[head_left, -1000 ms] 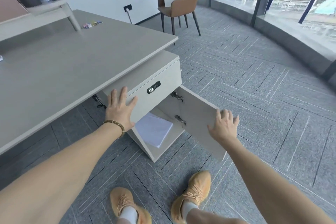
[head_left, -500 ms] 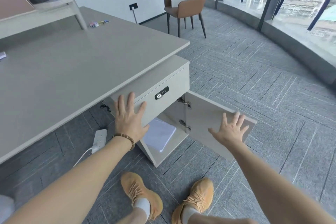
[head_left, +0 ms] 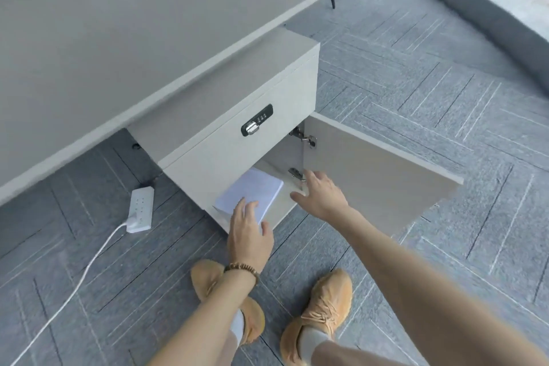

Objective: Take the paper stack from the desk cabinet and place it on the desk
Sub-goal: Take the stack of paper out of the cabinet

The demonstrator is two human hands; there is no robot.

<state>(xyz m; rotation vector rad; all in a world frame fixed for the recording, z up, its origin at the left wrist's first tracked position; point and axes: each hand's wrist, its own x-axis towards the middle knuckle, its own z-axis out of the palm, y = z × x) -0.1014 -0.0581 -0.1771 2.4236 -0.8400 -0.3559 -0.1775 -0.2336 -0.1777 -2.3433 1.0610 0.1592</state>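
Centre of frame: the desk cabinet [head_left: 237,140] stands under the desk [head_left: 118,38], its door [head_left: 371,169] swung open toward the right. The paper stack [head_left: 252,192] lies flat on the floor of the lower compartment. The left hand [head_left: 249,235], fingers loosely spread, reaches over the stack's near edge; contact cannot be told. The right hand [head_left: 322,196], fingers spread, holds nothing, at the compartment mouth beside the stack. Lower left: a white power strip [head_left: 141,209] on the carpet.
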